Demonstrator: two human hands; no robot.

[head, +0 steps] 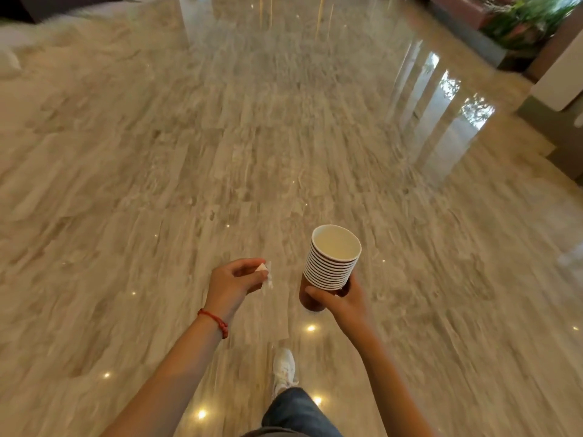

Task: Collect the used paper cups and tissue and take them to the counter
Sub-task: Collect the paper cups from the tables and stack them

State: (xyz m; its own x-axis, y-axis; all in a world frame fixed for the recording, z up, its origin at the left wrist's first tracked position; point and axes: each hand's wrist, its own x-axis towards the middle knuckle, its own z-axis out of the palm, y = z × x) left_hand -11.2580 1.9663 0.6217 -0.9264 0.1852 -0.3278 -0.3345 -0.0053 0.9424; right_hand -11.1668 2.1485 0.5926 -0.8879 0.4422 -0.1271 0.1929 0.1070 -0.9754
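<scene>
I am seeing the right hand [342, 302] gripping a nested stack of paper cups [331, 263], white-rimmed, brown-walled. The left hand [235, 283] is pinching crumpled white tissue [266, 274].

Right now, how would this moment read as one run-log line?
phase: carrying | right hand: holds nested stack of white-rimmed paper cups | left hand: pinches crumpled white tissue | location: polished marble floor | counter: unseen

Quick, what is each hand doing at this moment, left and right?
Left hand: closed, pinching the tissue in its fingertips.
Right hand: closed around the stack of paper cups, held near its bottom.
</scene>
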